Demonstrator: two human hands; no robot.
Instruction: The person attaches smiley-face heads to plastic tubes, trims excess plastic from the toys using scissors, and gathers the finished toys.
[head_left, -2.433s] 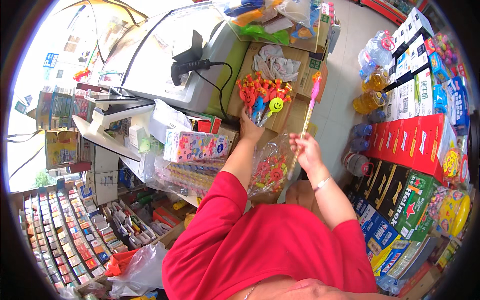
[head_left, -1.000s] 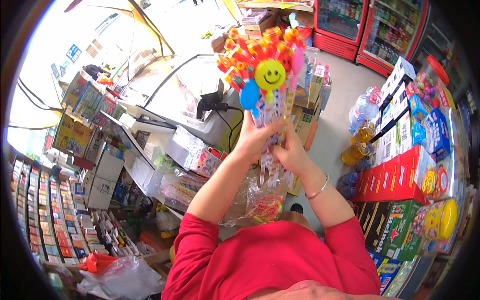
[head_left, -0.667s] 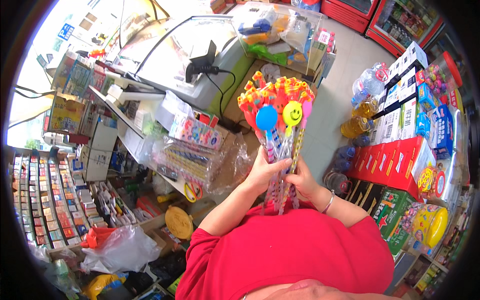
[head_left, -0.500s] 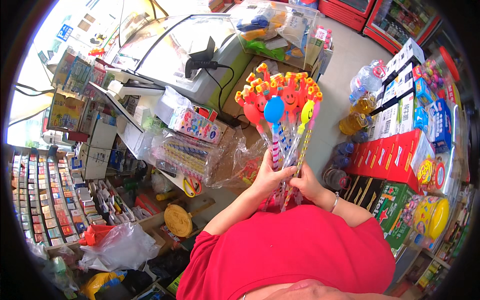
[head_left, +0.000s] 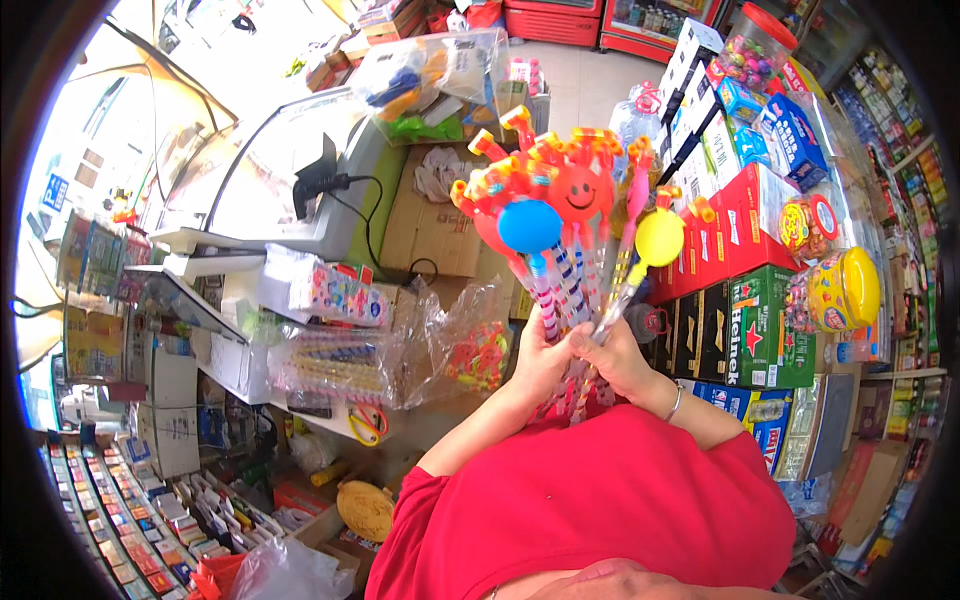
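- I am clasping both hands round one bundle, close in front of my red-shirted chest (head_left: 600, 500); a moment ago it was raised high above me, so I am bringing it down and in.
- My left hand (head_left: 541, 362) is wrapping shut round the striped sticks from the left side, fingers curled tight, nothing else in it.
- My right hand (head_left: 617, 362) is closing on the same sticks just beside it, thumb touching the left hand's; a thin silver bangle (head_left: 677, 400) is sitting on that wrist.
- The bunch of plastic novelty sticks with red, blue and yellow round smiley heads (head_left: 560, 215) is standing nearly upright out of my fists, heads fanning out above them. Half a second ago the yellow head was tucked in among the others; now it is leaning out to the right, so I judge the bunch is loosening as I am sorting it.
- Just left of my left hand, a crinkled clear plastic bag (head_left: 465, 340) is sagging open with more bright toys inside.
- Right of my right hand, red and green printed cartons (head_left: 745, 300) are standing stacked.
- Beyond the heads, a brown cardboard box (head_left: 430, 215) is lying flat.
- Farther up and left, a curved glass counter case (head_left: 270, 170) is catching glare.
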